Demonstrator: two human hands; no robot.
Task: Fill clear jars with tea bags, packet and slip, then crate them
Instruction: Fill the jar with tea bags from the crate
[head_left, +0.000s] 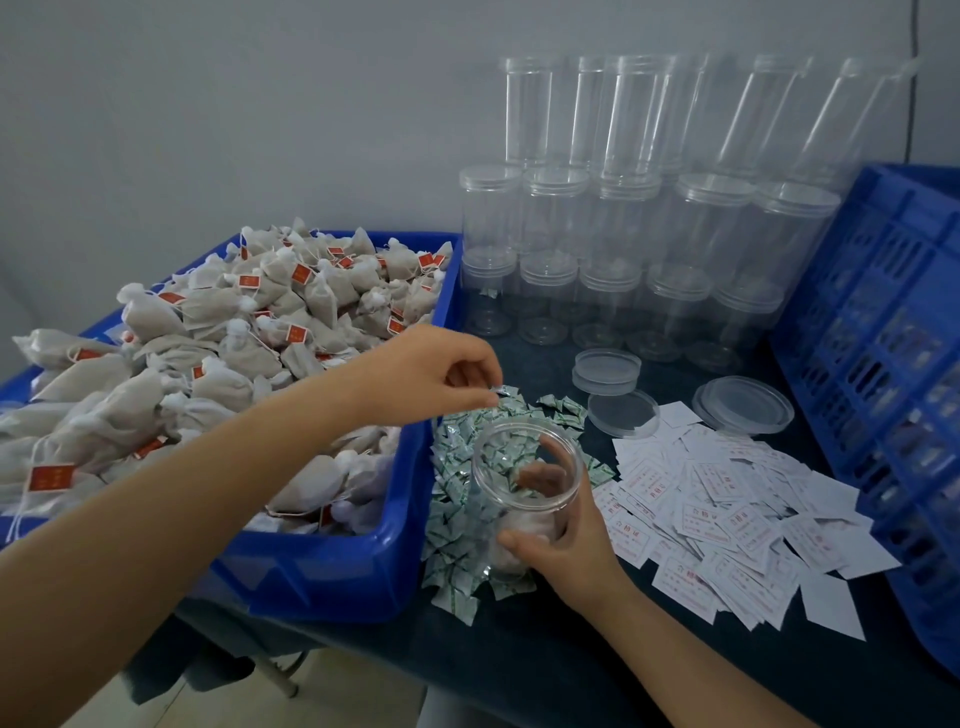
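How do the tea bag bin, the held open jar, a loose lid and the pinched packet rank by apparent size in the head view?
1. Blue tea bag bin
2. Open jar in the right hand
3. Loose lid, farther from the camera, so unsure against the jar
4. Packet pinched by the left hand

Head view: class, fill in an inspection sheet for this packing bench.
Surface: dark table.
Job's things: open jar; tea bags in blue bin; packets; slips; blue crate.
Clutter: loose lids; stacked empty jars.
Hands: left hand pinches a packet; right hand grips the jar.
Cables: thin line on wall.
Surroundings: grey wall.
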